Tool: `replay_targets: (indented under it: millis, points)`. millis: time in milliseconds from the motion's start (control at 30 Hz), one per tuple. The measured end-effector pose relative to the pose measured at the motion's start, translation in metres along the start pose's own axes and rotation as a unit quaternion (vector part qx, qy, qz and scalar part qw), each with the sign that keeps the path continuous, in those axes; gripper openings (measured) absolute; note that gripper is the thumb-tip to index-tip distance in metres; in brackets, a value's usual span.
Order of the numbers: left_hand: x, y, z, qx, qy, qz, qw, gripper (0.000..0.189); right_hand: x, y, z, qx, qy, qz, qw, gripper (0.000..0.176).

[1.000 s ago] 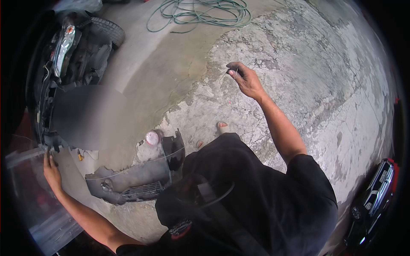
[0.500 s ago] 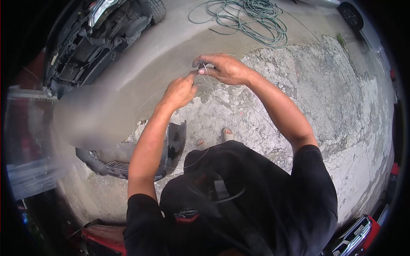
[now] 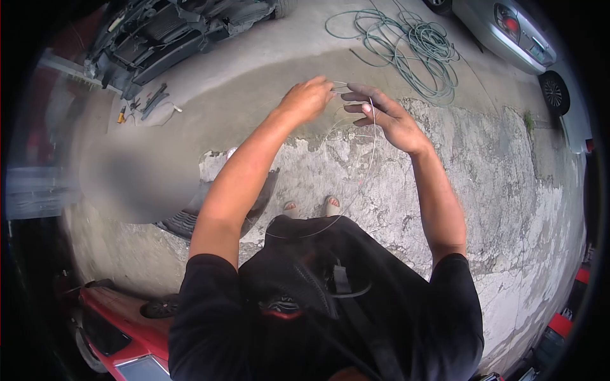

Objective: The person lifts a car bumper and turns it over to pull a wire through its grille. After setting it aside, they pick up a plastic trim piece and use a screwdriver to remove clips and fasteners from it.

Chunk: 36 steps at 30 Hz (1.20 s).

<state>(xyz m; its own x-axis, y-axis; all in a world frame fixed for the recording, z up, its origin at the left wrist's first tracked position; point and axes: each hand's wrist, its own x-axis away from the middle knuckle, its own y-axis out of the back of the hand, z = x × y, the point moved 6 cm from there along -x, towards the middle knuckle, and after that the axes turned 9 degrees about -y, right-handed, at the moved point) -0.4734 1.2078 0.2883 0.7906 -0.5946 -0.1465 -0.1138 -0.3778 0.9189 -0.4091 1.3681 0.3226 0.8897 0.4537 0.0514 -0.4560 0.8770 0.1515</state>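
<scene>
A thin, pale wire [image 3: 373, 143] hangs in a wide loop in front of my body, down to my lap. My left hand [image 3: 308, 100] is closed on the wire, its fingertips pinched together at upper centre. Just to its right, my right hand [image 3: 386, 119] has its fingers spread, with the wire running between them and past the thumb. The fingertips of my right hand look dark and dirty. A small gap separates the two hands.
Coiled green hose [image 3: 413, 47] lies at the top. A car with its front stripped [image 3: 171, 38] stands upper left, with tools [image 3: 154, 101] nearby. A silver car [image 3: 502, 32] is upper right, a red car [image 3: 121, 330] lower left. A dark car part [image 3: 184, 222] lies beside my left arm.
Both hands have moved right, and a gap has opened between them. My right hand's fingers have spread. The view has shifted, showing more of the silver car and the red car.
</scene>
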Motion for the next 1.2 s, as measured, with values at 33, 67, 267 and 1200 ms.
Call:
replay_targets:
  millis: [33,67,267,1200]
  points:
    - [-0.006,0.006,0.0,-0.025,0.003,0.006,1.0,0.028,0.003,-0.002,-0.003,-0.194,-0.05,0.011,0.98,0.053]
    - [-0.011,0.012,0.002,-0.051,0.007,0.011,0.999,0.027,0.008,-0.006,0.002,-0.325,-0.053,-0.006,0.944,0.051]
    - [-0.029,0.038,0.019,-0.147,0.033,0.002,0.989,0.032,0.012,0.026,-0.018,-0.194,-0.092,-0.111,0.97,0.045]
    - [-0.054,0.06,-0.08,-0.157,-0.136,0.119,0.971,0.029,0.06,0.116,0.048,0.551,-0.084,-0.23,0.798,0.037]
